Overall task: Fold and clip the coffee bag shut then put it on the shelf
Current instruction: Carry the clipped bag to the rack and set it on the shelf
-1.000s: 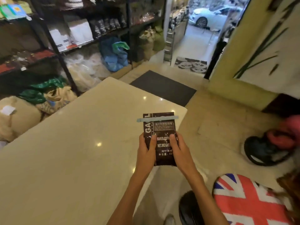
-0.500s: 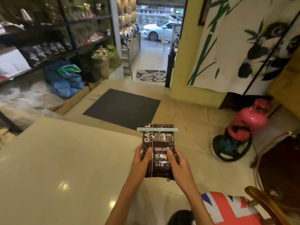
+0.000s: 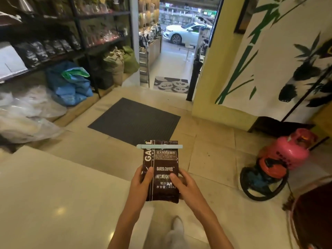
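A dark brown coffee bag with white lettering is held upright in front of me, over the floor just past the table's corner. A pale green clip runs across its folded top. My left hand grips the bag's left side, thumb on the front. My right hand grips the right side, thumb on the label. The black metal shelf stands at the far left, with a row of dark coffee bags on one level.
A cream table fills the lower left. Sacks and blue bags lie under the shelf. A dark floor mat lies ahead, before the open doorway. A pink gas cylinder and burner stand at the right, a chair at the far right.
The view has swung right and forward, away from the table toward the doorway. Both hands keep the same hold on the clipped bag, which is now over the floor.
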Tool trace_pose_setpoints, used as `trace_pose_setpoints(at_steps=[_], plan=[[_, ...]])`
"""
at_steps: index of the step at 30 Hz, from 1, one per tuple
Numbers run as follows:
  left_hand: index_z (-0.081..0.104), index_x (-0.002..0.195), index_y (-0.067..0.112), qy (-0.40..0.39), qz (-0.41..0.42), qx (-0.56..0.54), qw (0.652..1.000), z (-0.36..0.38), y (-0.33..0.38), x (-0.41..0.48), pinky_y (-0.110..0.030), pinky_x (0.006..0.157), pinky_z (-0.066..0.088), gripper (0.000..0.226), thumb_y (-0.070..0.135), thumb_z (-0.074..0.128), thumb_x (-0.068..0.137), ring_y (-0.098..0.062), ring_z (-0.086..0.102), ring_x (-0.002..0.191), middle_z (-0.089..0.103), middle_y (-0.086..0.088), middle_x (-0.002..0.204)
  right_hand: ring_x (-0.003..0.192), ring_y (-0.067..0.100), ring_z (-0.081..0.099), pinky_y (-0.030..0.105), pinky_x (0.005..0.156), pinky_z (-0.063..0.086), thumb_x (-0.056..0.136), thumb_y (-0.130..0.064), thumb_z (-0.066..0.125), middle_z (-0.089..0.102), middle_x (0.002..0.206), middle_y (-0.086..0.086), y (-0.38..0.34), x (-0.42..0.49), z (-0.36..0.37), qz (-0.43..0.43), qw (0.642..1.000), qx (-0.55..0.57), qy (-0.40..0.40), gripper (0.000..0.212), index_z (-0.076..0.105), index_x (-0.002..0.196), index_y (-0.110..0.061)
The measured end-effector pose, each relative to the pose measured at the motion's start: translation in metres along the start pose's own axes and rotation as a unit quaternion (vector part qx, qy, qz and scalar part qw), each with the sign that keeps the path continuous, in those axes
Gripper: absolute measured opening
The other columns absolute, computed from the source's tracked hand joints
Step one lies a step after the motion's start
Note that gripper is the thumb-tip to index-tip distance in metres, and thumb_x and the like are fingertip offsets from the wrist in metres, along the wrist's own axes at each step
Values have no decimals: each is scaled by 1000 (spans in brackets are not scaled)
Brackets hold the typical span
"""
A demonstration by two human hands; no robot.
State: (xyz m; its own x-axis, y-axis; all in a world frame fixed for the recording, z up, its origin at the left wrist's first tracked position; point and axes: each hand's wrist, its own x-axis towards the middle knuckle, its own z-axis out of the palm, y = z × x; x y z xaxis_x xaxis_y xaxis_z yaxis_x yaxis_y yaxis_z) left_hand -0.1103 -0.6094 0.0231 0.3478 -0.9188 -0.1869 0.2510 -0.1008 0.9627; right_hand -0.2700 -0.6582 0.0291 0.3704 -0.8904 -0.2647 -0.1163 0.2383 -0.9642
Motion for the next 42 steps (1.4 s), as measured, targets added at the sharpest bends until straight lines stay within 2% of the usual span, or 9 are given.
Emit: trace_pose_setpoints(at_steps=[6, 14, 19, 24, 29, 34, 37, 39, 42], plan=[[65, 112, 31, 43, 5, 10, 999, 41, -5, 105, -20, 62, 59, 17, 27, 53, 100, -12, 76, 89, 78, 6, 102, 97, 14, 74, 29, 70, 62, 91, -37, 65, 77, 107, -8, -10, 115, -52, 18, 998, 4, -61, 39, 55, 129, -35], [61, 124, 26, 34, -6, 14, 999, 171, -4, 288, -20, 63, 59, 29, 37, 53, 98, -14, 76, 92, 77, 6, 104, 99, 16, 74, 39, 78, 63, 82, -47, 69, 76, 111, -1, -54, 295, -187, 13, 997, -18, -76, 57, 52, 134, -30], [60, 124, 24, 60, 4, -16, 998, 199, 18, 361, -19, 66, 59, 38, 44, 56, 92, -14, 74, 95, 76, 4, 107, 96, 9, 73, 24, 68, 61, 82, -48, 69, 77, 105, -11, -90, 377, -214, 7, 993, -21, -114, 43, 56, 122, -44], [59, 124, 26, 162, 29, -15, 986, 151, 43, 429, -22, 71, 60, 30, 38, 56, 96, -15, 74, 99, 76, 4, 111, 100, 4, 70, 17, 69, 58, 86, -41, 66, 73, 108, -22, -122, 468, -159, 5, 976, -40, -213, 27, 62, 105, -59], [56, 128, 24, 255, 52, -4, 965, 68, 63, 484, -24, 70, 60, 31, 35, 53, 99, -14, 74, 97, 74, 0, 114, 106, 4, 68, 18, 75, 58, 89, -43, 62, 71, 114, -20, -142, 552, -65, -16, 946, -61, -317, 33, 58, 119, -55], [55, 119, 32, 341, 73, -35, 937, -21, 98, 529, -20, 64, 60, 33, 48, 58, 90, -10, 75, 93, 76, 5, 108, 105, -5, 65, 15, 71, 58, 92, -39, 61, 68, 112, -28, -179, 630, 43, -39, 919, -90, -383, 35, 53, 109, -69], [55, 119, 30, 398, 91, -37, 912, -86, 119, 556, -19, 64, 59, 37, 49, 60, 88, -11, 75, 92, 77, 8, 105, 101, 0, 67, 18, 67, 59, 93, -35, 63, 65, 119, -14, -199, 677, 119, -51, 895, -112, -429, 42, 49, 130, -50], [55, 121, 25, 419, 97, -44, 902, -113, 131, 565, -20, 65, 59, 33, 42, 59, 93, -12, 75, 93, 76, 4, 107, 105, 8, 66, 26, 74, 60, 94, -32, 62, 60, 127, -6, -207, 694, 155, -50, 887, -118, -444, 49, 45, 139, -38], [57, 120, 26, 482, 111, -55, 867, -167, 139, 565, -20, 66, 59, 28, 40, 59, 95, -12, 75, 94, 77, 6, 106, 108, 13, 64, 36, 84, 60, 94, -30, 62, 60, 125, -5, -213, 706, 228, -52, 865, -133, -480, 45, 47, 135, -41]])
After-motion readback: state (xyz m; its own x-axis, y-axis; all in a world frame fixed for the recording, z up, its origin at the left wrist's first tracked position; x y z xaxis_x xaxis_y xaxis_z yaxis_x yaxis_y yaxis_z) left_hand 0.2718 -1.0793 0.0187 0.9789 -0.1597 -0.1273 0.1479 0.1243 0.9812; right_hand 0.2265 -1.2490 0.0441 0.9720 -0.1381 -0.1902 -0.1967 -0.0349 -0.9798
